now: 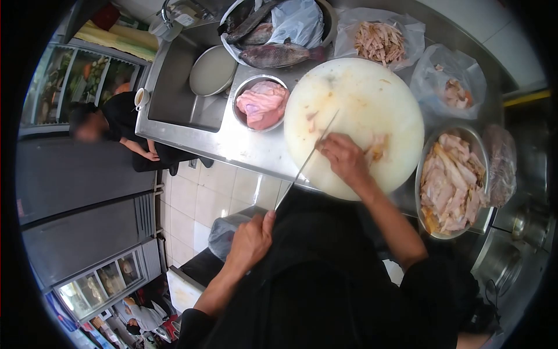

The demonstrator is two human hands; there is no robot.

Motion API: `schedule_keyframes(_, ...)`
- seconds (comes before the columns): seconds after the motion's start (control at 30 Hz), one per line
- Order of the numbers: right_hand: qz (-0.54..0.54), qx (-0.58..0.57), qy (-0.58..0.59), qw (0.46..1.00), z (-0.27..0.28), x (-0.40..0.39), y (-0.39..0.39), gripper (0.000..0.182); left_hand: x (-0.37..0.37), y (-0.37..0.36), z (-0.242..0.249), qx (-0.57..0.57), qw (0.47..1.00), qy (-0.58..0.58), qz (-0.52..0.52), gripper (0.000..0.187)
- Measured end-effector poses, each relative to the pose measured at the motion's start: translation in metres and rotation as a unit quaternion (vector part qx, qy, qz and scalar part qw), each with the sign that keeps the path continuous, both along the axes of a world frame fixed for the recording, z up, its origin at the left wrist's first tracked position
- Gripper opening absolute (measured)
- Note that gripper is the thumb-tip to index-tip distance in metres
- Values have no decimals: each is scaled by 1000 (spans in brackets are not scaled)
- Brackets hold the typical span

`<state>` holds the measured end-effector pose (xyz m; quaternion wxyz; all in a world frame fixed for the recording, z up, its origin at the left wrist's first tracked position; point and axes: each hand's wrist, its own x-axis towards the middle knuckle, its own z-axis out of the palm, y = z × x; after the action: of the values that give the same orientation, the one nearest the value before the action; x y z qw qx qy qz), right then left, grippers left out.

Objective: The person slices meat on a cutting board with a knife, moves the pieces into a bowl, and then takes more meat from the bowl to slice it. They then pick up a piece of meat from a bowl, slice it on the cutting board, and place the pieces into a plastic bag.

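Note:
My left hand (pixel 250 239) is closed around the near end of a long thin knife (pixel 305 164), seen nearly edge-on, its handle hidden in the fist. The blade slants up and right over the edge of a round white cutting board (pixel 308 87). My right hand (pixel 344 156) is over the board, fingers bent and drawn together beside the blade. Whatever those fingers hold, if anything, is hidden. A small heap of pale meat (pixel 378 146) lies just right of that hand. A smaller meat scrap (pixel 311 121) sits left of the blade.
Behind the board are whole fish (pixel 276 55) and a bag of meat strips (pixel 379 42). A bowl of raw pink meat (pixel 263 104) stands left, beside the sink (pixel 168 87). On the right are bagged scraps (pixel 458 94) and a meat tray (pixel 453 180). Another person (pixel 119 125) is left.

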<state>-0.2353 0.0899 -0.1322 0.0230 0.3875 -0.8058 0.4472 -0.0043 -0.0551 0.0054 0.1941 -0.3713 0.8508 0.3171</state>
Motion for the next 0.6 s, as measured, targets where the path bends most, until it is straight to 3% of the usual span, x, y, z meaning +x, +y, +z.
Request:
schedule_keyframes(0.2,0,-8,3,1000,6,0,0,11,13,-4,9,-27,999,-23,-29,55)
schedule_keyframes(0.3,3,-1,22,1000,0,1,3,10,18,-6,-9,-53,996,-40,-63,56)
schedule_keyframes(0.4,9,-17,35,999,-7,0,5,11,-9,-6,-28,-52,995,-10,-89,60)
schedule_keyframes(0.6,-27,-55,3,998,-8,1,2,17,-17,-4,-7,-38,996,56,-51,63)
